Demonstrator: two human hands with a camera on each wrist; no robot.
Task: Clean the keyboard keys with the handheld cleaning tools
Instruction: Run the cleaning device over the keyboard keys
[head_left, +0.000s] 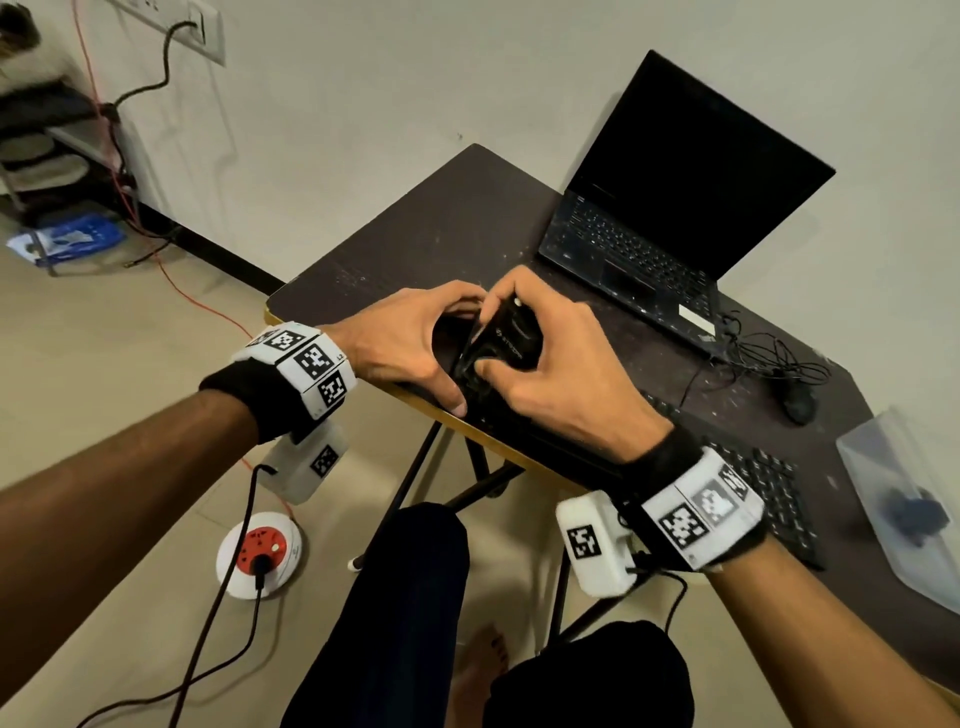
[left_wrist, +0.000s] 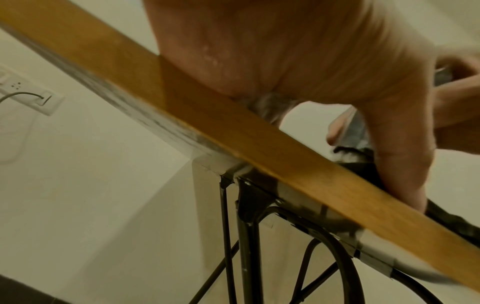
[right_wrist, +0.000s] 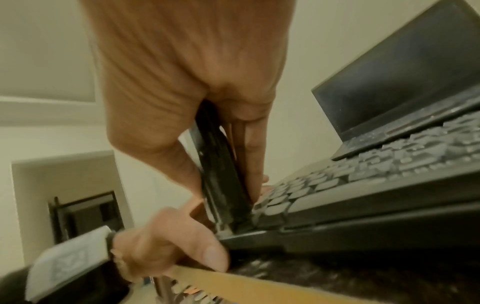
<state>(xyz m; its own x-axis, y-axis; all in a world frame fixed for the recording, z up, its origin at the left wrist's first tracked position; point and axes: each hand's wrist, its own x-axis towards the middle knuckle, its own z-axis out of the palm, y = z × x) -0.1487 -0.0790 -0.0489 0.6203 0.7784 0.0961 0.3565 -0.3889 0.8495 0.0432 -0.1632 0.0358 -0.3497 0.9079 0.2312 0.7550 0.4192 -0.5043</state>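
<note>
My right hand (head_left: 566, 364) grips a black handheld cleaning tool (head_left: 511, 338) between thumb and fingers and holds it upright. The tool's (right_wrist: 221, 185) lower end sits on the keys at the left end of the black keyboard (right_wrist: 363, 174). My left hand (head_left: 415, 345) arches over that same end of the keyboard (head_left: 769, 488). Its thumb (right_wrist: 207, 253) presses the keyboard's front edge by the table's rim, and its fingers curl over the far side next to the tool. The keys under both hands are hidden.
An open black laptop (head_left: 675, 208) stands at the back of the dark table (head_left: 441, 234), with a corded mouse (head_left: 797, 402) right of it. A clear plastic bag with a blue thing (head_left: 904, 509) lies at the right. My knees and an extension reel (head_left: 260, 551) are below the wooden table edge (left_wrist: 233, 133).
</note>
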